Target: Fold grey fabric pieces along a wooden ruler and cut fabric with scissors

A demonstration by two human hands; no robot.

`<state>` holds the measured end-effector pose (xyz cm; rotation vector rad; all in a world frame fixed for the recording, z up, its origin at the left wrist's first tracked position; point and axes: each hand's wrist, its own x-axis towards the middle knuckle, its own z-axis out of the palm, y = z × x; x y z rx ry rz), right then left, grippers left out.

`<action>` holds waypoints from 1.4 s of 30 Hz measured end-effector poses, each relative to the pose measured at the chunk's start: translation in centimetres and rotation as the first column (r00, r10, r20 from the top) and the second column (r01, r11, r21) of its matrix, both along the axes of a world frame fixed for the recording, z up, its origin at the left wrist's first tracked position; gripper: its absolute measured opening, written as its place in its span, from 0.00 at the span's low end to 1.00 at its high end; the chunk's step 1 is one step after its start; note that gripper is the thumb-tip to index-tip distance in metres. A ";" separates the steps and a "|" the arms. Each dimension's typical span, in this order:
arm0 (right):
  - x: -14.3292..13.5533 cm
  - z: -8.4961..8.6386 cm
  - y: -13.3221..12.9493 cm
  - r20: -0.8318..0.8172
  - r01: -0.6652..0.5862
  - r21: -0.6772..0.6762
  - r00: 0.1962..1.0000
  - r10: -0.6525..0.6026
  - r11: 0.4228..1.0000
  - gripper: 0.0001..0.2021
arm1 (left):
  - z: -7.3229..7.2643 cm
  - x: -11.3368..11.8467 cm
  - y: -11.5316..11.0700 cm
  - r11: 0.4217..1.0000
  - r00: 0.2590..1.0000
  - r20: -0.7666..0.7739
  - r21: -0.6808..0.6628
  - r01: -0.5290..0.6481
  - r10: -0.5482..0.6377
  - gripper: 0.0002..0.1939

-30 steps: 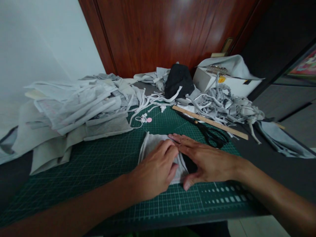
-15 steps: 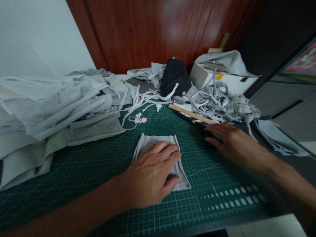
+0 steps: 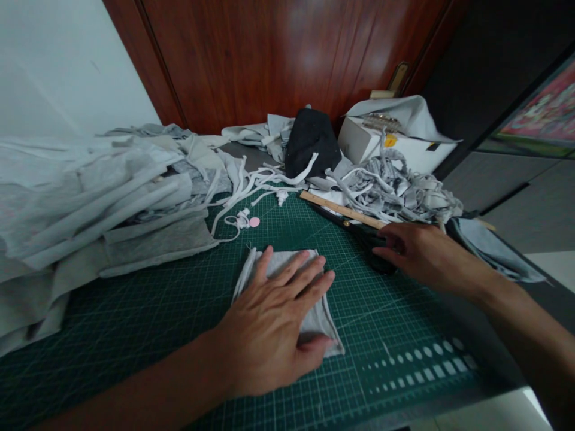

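Shifted from just above the scissors (image 3: 366, 236), the person's right hand (image 3: 415, 248) closes its grip around their black handles beside a wooden ruler (image 3: 344, 209). A green cutting mat (image 3: 179, 311) spans much of the table; on it, the left hand (image 3: 274, 317), grip spread open and palm down, presses a small gray cloth (image 3: 321, 320) flat.

open green mat (image 3: 390, 320) at near right, scissors (image 3: 365, 239), ruler (image 3: 341, 209) and fabric scraps (image 3: 404, 194) beyond

Dim, cool light, soft glare on the door (image 3: 269, 60), dark corners, stretched edges, slight softness
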<state>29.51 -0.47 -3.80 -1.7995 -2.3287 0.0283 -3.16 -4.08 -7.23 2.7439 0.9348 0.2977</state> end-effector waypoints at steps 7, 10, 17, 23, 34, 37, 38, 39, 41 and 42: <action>-0.6 1.4 1.9 0.071 -0.008 0.069 0.998 0.003 0.998 0.16 | 0.0 0.2 -0.1 1.000 0.998 -0.055 0.005 -0.024 0.024 0.43; 0.2 1.6 4.2 0.220 0.037 -0.005 0.975 -0.035 0.999 0.14 | -0.1 0.2 -0.1 1.000 0.998 -0.048 0.004 -0.029 0.029 0.43; 1.4 1.4 7.8 0.248 -0.014 -0.166 0.967 0.055 0.986 0.05 | -0.1 0.0 -0.1 0.999 0.998 0.022 -0.011 -0.051 0.052 0.48; 1.5 4.1 7.2 0.242 -0.034 -0.099 0.969 0.057 0.995 0.07 | 0.2 0.0 0.1 1.000 0.999 0.028 0.009 -0.020 0.020 0.40; -11.5 2.2 -6.0 -0.933 -0.524 -0.342 0.289 -0.215 0.780 0.19 | 0.1 -0.1 0.2 1.000 1.000 0.026 0.002 -0.001 0.001 0.43; -14.0 -1.0 -7.4 -0.944 -0.564 -0.327 0.230 -0.236 0.758 0.20 | 0.1 -0.1 0.1 1.000 0.999 0.043 0.010 0.020 -0.021 0.41; -14.3 -1.7 -7.4 -0.943 -0.554 -0.328 0.241 -0.229 0.765 0.20 | 0.1 -0.1 0.1 1.000 0.999 0.043 0.010 0.019 -0.019 0.41; -14.3 -2.2 -7.3 -0.940 -0.539 -0.330 0.266 -0.215 0.775 0.20 | 0.1 -0.1 0.1 1.000 0.999 0.044 0.009 0.015 -0.016 0.40; -14.1 -2.8 -7.1 -0.927 -0.500 -0.338 0.324 -0.189 0.798 0.20 | 0.0 -0.1 0.0 1.000 0.999 0.040 0.004 0.009 -0.009 0.39; -13.9 -2.9 -7.0 -0.917 -0.476 -0.344 0.357 -0.180 0.810 0.19 | 0.0 -0.1 0.0 1.000 0.999 0.039 0.002 0.005 -0.006 0.39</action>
